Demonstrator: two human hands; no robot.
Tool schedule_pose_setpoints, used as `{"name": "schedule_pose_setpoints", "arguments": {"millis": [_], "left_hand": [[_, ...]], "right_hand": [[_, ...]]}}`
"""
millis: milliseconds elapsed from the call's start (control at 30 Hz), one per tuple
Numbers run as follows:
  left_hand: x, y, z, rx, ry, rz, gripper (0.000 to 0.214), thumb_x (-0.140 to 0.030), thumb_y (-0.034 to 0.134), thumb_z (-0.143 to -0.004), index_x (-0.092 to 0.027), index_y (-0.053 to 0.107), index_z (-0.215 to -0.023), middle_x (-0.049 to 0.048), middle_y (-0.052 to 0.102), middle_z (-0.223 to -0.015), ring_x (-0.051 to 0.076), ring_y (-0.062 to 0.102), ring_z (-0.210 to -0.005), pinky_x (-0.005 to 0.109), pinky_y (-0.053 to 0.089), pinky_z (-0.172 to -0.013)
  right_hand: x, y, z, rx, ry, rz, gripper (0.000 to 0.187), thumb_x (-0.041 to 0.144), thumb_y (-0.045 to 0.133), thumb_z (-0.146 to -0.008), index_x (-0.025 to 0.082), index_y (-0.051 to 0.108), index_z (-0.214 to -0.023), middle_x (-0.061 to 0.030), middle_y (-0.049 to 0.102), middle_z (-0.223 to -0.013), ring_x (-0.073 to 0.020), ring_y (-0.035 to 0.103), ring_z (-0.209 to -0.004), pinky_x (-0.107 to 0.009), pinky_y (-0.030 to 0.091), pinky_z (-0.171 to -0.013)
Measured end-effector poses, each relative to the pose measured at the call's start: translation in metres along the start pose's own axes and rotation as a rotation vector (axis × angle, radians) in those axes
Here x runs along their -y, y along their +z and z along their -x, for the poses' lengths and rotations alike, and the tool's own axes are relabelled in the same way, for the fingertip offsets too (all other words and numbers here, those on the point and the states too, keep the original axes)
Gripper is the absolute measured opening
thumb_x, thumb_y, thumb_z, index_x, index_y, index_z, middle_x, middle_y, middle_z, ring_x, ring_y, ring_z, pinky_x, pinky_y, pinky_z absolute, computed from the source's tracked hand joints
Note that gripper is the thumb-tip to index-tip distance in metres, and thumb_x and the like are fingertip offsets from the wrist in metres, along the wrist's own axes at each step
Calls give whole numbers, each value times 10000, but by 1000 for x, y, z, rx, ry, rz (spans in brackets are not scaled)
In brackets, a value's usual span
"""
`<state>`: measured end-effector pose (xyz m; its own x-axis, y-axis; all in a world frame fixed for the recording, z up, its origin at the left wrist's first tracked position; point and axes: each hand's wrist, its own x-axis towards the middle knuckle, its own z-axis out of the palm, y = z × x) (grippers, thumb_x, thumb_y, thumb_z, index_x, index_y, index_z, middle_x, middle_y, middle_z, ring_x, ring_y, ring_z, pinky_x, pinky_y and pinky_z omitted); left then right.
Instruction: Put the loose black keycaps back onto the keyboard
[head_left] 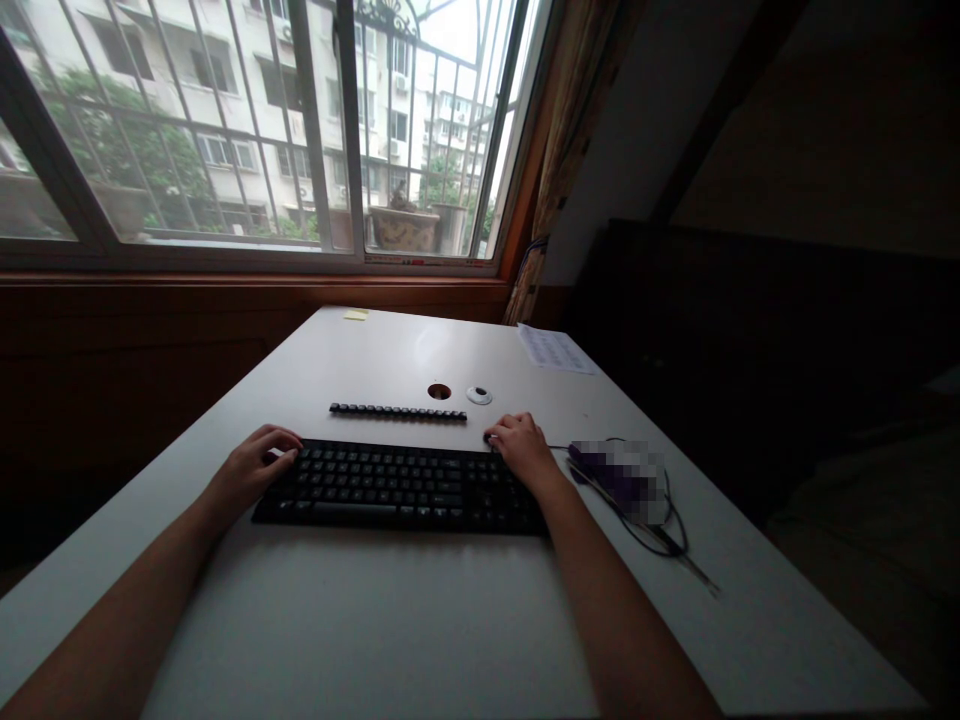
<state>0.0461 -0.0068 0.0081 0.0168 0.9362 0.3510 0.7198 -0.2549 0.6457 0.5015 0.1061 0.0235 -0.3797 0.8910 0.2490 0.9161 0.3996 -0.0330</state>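
A black keyboard (382, 485) lies on the white table in front of me. My left hand (251, 468) grips its back left corner, with the thumb and fingers closed around the edge. Over the keyboard's back right part, my right hand (519, 445) pinches a small dark piece that looks like a keycap (489, 437). Part of the number pad is hidden under that hand and wrist. Behind the keyboard, a line of loose black keycaps (397, 412) runs roughly parallel to its back edge.
To the right lie a cable (679, 525), a thin metal tool (701, 577) and a blurred-out purple and grey item (619, 475). Farther back are a cable hole (439, 392), a round white cover (479, 396), a printed sheet (556, 350) and a yellow note (356, 314).
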Motion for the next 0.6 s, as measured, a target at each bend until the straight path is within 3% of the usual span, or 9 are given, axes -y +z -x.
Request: {"name": "schedule_pose_setpoints", "arguments": {"millis": [367, 600], "left_hand": [[-3, -1, -1, 1, -18, -9, 316, -508, 560, -877, -212, 666, -900, 67, 629, -1057, 244, 641, -945, 334, 558, -774], [-3, 0, 0, -2, -12, 0, 319, -510, 556, -887, -212, 667, -907, 59, 628, -1054, 232, 645, -932, 315, 554, -763]], "right_hand": [[-8, 4, -4, -77, -72, -181, 141, 229, 642, -886, 238, 752, -973, -68, 736, -1012, -241, 576, -1095, -375, 449, -970], [-22, -6, 6, -129, 26, -491, 151, 235, 644, -842, 220, 740, -957, -41, 754, -934, -198, 696, -889, -329, 516, -875]]}}
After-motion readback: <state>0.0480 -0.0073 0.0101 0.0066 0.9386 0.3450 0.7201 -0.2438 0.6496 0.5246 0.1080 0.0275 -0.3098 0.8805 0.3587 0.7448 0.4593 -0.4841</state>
